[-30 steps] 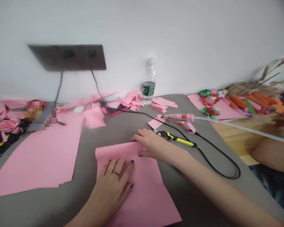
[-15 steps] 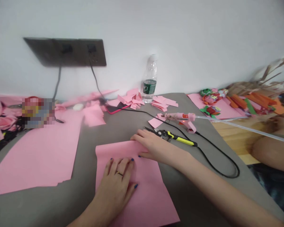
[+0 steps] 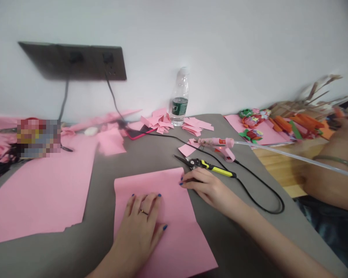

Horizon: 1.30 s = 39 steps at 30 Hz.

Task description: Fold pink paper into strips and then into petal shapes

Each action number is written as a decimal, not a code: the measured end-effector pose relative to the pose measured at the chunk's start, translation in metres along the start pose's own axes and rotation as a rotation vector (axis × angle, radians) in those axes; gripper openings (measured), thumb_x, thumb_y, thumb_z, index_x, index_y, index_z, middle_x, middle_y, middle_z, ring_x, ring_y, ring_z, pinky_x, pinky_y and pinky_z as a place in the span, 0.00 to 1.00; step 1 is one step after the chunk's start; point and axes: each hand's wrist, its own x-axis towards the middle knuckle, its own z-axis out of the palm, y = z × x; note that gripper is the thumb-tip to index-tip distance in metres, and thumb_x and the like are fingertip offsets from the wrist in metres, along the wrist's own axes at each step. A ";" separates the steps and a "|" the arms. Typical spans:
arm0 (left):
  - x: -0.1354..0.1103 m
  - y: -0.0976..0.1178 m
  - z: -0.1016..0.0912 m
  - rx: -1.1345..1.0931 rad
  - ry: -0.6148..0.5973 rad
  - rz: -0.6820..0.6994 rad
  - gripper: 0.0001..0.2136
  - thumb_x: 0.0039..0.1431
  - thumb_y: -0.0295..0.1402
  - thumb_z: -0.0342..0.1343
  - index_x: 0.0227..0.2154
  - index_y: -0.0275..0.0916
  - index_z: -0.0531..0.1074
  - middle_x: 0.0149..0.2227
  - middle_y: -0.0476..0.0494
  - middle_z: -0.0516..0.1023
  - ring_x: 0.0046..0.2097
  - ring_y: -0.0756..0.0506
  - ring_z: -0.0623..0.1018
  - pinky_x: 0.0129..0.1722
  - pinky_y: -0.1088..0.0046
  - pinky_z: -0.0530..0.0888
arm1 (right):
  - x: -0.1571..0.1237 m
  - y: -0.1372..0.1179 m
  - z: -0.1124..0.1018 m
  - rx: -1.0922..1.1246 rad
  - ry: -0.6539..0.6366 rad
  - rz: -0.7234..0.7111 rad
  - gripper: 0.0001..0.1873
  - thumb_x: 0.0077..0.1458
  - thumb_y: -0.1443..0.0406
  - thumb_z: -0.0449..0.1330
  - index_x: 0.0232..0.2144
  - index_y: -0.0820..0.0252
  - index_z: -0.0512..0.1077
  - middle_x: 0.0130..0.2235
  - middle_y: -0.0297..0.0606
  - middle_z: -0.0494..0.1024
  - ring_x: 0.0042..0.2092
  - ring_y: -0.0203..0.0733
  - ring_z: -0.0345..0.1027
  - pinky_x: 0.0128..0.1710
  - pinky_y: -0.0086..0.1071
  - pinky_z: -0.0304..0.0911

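Note:
A sheet of pink paper [image 3: 174, 247] lies on the grey tabletop in front of me, its far edge curled over into a fold. My left hand [image 3: 140, 227] rests flat on the sheet, fingers stretched and slightly apart. At the sheet's far right edge, my right hand [image 3: 205, 187] has its thumb and fingertips close together on the paper. Just beyond that hand lie pruning snips [image 3: 217, 169] with yellow-and-black handles, their blades pointing left. Behind them sits a pink glue gun [image 3: 216, 143] with a long clear glue stick in its back.
Large pink sheets [image 3: 52, 193] cover the left side. At the wall stand a water bottle [image 3: 179, 100], pink paper pieces [image 3: 159, 121] and a phone [image 3: 140, 132]. A black cable [image 3: 275, 210] loops on the right. Paper flowers [image 3: 253, 123] and another person's arm [image 3: 330, 173] are farther right.
My right hand has slid right along the fold to the sheet's far right corner, uncovering the folded edge. My left hand stays on the paper. The other person's arm has moved.

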 end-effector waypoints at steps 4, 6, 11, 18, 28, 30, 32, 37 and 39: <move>0.002 -0.001 -0.004 -0.002 -0.004 0.006 0.17 0.70 0.34 0.46 0.54 0.30 0.71 0.50 0.35 0.78 0.49 0.36 0.70 0.52 0.55 0.63 | -0.007 0.004 0.007 -0.022 -0.035 0.036 0.19 0.66 0.76 0.48 0.41 0.56 0.78 0.43 0.43 0.80 0.42 0.44 0.71 0.43 0.40 0.67; 0.003 -0.002 -0.005 -0.011 -0.010 0.013 0.17 0.70 0.33 0.46 0.54 0.29 0.71 0.50 0.34 0.77 0.49 0.36 0.70 0.52 0.54 0.63 | -0.007 0.005 0.008 -0.019 -0.040 0.051 0.19 0.67 0.75 0.48 0.41 0.56 0.78 0.43 0.43 0.80 0.42 0.44 0.71 0.44 0.41 0.67; 0.001 -0.003 -0.002 -0.023 -0.018 0.002 0.19 0.68 0.32 0.48 0.58 0.30 0.68 0.51 0.35 0.76 0.49 0.36 0.70 0.53 0.55 0.63 | -0.007 0.007 0.009 0.001 -0.012 0.038 0.19 0.66 0.75 0.49 0.39 0.56 0.79 0.43 0.43 0.80 0.42 0.44 0.70 0.43 0.41 0.66; -0.008 0.002 0.008 -0.021 -0.045 -0.034 0.22 0.65 0.31 0.51 0.61 0.29 0.65 0.52 0.32 0.73 0.53 0.35 0.69 0.60 0.50 0.56 | -0.007 0.007 0.009 0.025 -0.003 0.024 0.19 0.65 0.77 0.50 0.38 0.56 0.78 0.42 0.43 0.79 0.43 0.43 0.70 0.43 0.40 0.64; -0.011 0.002 0.008 -0.024 -0.077 -0.097 0.23 0.66 0.32 0.50 0.63 0.34 0.64 0.58 0.29 0.69 0.59 0.32 0.66 0.62 0.38 0.54 | -0.011 0.010 0.012 0.014 0.015 0.035 0.18 0.65 0.76 0.51 0.39 0.55 0.79 0.42 0.43 0.78 0.42 0.43 0.70 0.42 0.40 0.65; -0.011 0.002 0.009 -0.023 -0.093 -0.132 0.23 0.66 0.31 0.50 0.63 0.37 0.64 0.62 0.28 0.65 0.62 0.31 0.64 0.61 0.36 0.57 | -0.011 0.011 0.013 0.011 0.018 0.036 0.19 0.65 0.76 0.51 0.39 0.55 0.79 0.43 0.43 0.78 0.42 0.44 0.70 0.42 0.40 0.65; -0.012 0.001 0.010 -0.022 -0.106 -0.160 0.23 0.66 0.31 0.49 0.64 0.40 0.64 0.65 0.29 0.61 0.65 0.30 0.61 0.61 0.35 0.57 | -0.011 0.010 0.013 0.008 0.014 0.042 0.19 0.65 0.76 0.50 0.39 0.55 0.79 0.43 0.43 0.78 0.42 0.44 0.70 0.42 0.40 0.65; -0.013 0.001 0.010 -0.006 -0.105 -0.156 0.24 0.66 0.31 0.49 0.65 0.40 0.63 0.66 0.28 0.60 0.66 0.30 0.60 0.61 0.35 0.58 | -0.010 0.010 0.013 0.007 0.022 0.051 0.20 0.64 0.77 0.50 0.39 0.54 0.79 0.42 0.43 0.79 0.41 0.44 0.71 0.42 0.40 0.66; -0.012 0.001 0.010 0.002 -0.098 -0.146 0.24 0.66 0.31 0.49 0.64 0.39 0.64 0.66 0.27 0.61 0.66 0.30 0.60 0.60 0.34 0.59 | -0.010 0.011 0.013 0.011 0.019 0.054 0.20 0.64 0.77 0.50 0.39 0.54 0.79 0.42 0.42 0.79 0.42 0.44 0.71 0.42 0.40 0.65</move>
